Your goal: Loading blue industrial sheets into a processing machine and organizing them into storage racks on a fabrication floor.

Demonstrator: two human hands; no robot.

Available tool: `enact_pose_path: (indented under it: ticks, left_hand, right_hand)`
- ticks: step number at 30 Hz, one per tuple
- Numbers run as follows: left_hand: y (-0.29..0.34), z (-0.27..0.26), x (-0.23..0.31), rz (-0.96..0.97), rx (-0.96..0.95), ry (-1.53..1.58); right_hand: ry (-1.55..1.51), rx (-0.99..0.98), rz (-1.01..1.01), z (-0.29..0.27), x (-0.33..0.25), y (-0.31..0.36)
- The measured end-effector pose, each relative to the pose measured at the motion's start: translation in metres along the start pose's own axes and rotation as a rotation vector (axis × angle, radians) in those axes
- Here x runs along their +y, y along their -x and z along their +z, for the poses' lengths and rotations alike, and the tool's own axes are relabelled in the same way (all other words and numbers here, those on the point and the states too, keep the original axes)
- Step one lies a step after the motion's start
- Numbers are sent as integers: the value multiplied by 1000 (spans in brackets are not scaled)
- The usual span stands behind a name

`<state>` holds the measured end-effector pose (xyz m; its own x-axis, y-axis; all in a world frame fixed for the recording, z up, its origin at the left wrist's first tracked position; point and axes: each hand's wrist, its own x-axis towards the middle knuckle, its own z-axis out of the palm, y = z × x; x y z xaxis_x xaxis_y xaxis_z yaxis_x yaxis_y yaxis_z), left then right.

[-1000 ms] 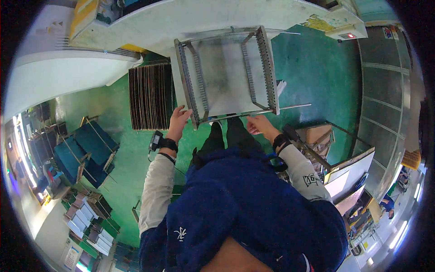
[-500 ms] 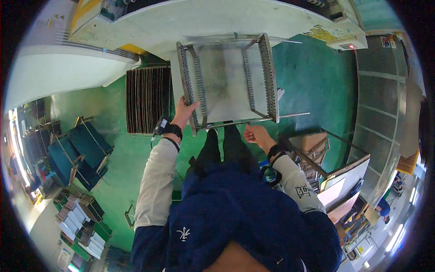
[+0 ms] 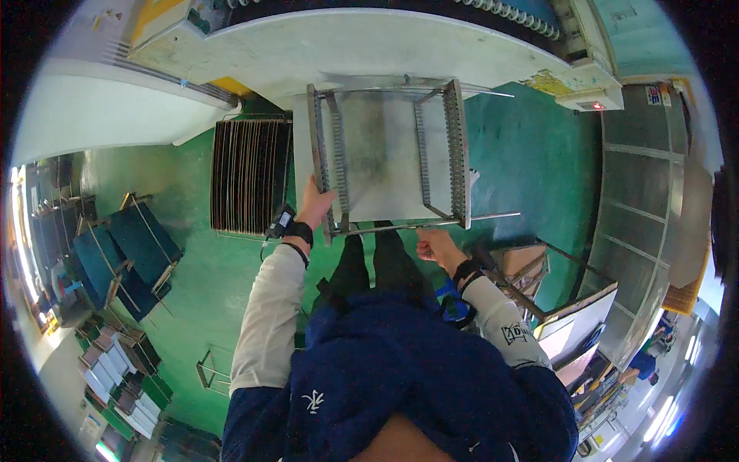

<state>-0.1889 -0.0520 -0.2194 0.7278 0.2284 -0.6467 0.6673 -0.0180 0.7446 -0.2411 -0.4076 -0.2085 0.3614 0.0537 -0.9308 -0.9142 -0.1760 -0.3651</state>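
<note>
"Where's the metal rack (image 3: 421,154)?"
"On the grey tabletop (image 3: 381,146), right rail (image 3: 460,154) along its right edge, green floor (image 3: 539,162) beyond."
"Its lie?"
"Toothed rails run near edge to far; neither axis looks clearly longer."
"Hands?"
"Left hand (image 3: 314,205) grips the left rail (image 3: 319,154); right hand (image 3: 441,248) curls by the near bar (image 3: 369,229), hold unclear. Both sit lower in view than half a second ago."

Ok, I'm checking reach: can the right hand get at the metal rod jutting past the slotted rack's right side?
Probably yes: the right hand is close below the metal rod in view, with nothing visible between them.
</note>
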Motion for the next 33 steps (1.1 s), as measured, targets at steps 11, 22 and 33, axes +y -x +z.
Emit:
enact_pose_path:
  ticks: [11, 22, 33]
  left_hand:
    - [46, -1, -74, 15, 37, 44]
    - [97, 15, -96, -183, 139, 120]
    - [100, 21, -84, -185, 280, 153]
  right_hand:
    - [1323, 143, -607, -16, -113, -41]
    - [1297, 203, -991, 98, -320, -102]
    - [1763, -63, -1169, 113, -348, -117]
